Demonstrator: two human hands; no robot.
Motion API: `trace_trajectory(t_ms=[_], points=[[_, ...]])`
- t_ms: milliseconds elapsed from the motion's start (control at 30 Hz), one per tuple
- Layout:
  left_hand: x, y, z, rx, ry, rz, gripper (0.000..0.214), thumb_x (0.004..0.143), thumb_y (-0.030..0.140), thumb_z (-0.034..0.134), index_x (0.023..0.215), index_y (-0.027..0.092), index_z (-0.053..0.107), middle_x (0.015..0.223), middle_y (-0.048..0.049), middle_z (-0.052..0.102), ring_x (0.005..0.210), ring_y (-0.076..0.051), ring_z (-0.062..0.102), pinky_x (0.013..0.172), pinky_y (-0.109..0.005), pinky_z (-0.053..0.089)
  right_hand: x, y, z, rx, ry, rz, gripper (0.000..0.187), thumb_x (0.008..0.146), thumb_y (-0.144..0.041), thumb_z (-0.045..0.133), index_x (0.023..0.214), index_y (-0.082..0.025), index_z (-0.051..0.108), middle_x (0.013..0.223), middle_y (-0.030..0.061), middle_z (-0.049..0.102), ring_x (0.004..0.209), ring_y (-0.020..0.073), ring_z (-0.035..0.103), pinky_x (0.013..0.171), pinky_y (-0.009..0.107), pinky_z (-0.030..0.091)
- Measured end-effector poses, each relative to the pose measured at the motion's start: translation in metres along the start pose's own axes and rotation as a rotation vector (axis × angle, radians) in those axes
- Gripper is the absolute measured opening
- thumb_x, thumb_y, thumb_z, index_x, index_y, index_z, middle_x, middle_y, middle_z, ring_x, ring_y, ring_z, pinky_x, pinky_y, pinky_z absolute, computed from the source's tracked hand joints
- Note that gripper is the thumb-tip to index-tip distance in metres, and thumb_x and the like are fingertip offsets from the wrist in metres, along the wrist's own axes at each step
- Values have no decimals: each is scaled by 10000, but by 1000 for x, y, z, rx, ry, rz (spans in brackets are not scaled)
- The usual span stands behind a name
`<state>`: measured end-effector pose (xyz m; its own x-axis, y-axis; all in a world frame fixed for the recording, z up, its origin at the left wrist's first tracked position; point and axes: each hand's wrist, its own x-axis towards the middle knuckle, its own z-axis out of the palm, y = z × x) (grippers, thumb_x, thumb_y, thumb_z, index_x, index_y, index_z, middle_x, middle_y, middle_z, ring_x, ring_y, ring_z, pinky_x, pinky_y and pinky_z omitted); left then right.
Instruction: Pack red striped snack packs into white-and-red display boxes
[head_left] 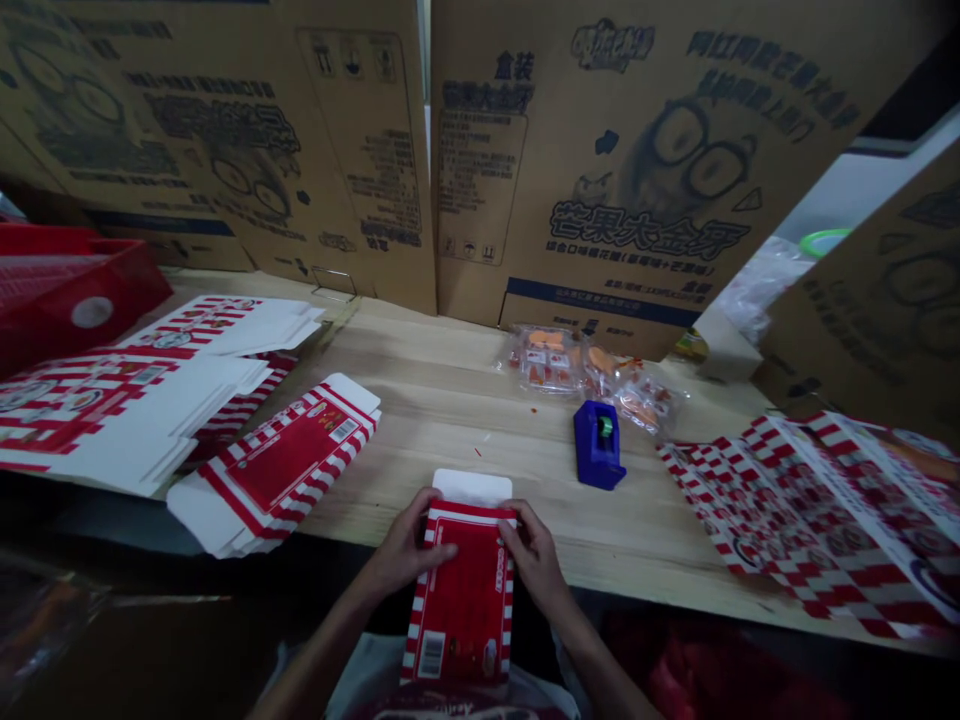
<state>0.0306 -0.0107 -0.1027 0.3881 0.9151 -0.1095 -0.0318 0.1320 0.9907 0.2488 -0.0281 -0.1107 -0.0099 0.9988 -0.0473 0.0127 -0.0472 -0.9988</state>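
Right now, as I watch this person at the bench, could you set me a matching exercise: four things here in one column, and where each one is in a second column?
Things:
1. Blue tape dispenser
2. Clear plastic snack packets
3. Red-and-white folded box
4. Red container

Places:
A. At the far left of the wooden table
B. On the table, just in front of the packets
C. Between the left hand and the right hand
D. At the back, by the foot of a cardboard carton

Right pairs: 1-B, 2-D, 3-C, 4-A
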Motion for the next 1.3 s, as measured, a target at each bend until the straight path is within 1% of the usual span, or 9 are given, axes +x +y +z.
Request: trace_trajectory(t_ms=[167,267,400,533,633,733,867,1033,1300], points=[[9,12,1,223,195,137,210,854,354,582,757,171,547,919,-41,593,882,-173,574,796,-285,479,9,-3,4,-81,48,-135,230,863,-362,581,685,-217,588,942,42,605,925,202,581,817,297,457],[13,14,1,128,258,132,227,807,319,620,675,169,512,892,-38,587,853,-168,568,752,-269,466,15,-3,7,62,109,-81,130,788,-334,669,813,-239,584,839,11,599,797,181,586,722,291,475],[12,16,-2,-83,334,22,235,700,268,703,811,188,512,736,36,524,669,-110,521,609,-210,420,22,-4,8,231,68,50,387,710,-307,740,1056,-263,572,767,-26,602,710,166,586,670,281,484],[12,24,-13,-41,218,17,404,721,270,685,1104,208,572,827,18,542,748,-127,551,663,-235,437,24,-10,6,151,-44,71,136,752,-334,708,802,-214,667,746,5,619,717,171,588,675,280,477],[12,29,-21,137,87,51,240,754,321,670,932,163,699,831,-22,554,777,-148,559,684,-256,441,23,-13,3,41,-56,-52,126,767,-337,700,739,-217,680,879,30,643,844,187,606,769,289,473],[11,32,-21,207,87,65,210,792,353,646,782,155,715,835,-45,580,795,-160,571,680,-256,440,21,-14,0,-1,-95,-65,195,825,-387,637,749,-217,692,1013,55,663,961,204,613,849,306,463],[10,38,-15,311,104,68,257,839,346,574,722,156,702,781,-46,615,753,-156,574,666,-256,434,23,-15,-4,-21,-120,15,221,781,-412,679,718,-201,681,857,48,704,780,192,640,706,294,490],[17,53,-15,534,78,115,124,723,210,610,775,155,707,740,-33,662,710,-157,594,673,-261,434,32,-26,-14,-254,-229,-40,126,771,-309,676,801,-191,708,774,34,710,722,180,633,679,288,479],[36,67,-16,467,2,-21,136,704,246,613,663,137,682,604,-1,630,575,-119,519,550,-218,372,51,-46,-24,-120,-306,79,225,692,-378,750,660,-179,650,622,0,659,566,132,572,550,242,430]])
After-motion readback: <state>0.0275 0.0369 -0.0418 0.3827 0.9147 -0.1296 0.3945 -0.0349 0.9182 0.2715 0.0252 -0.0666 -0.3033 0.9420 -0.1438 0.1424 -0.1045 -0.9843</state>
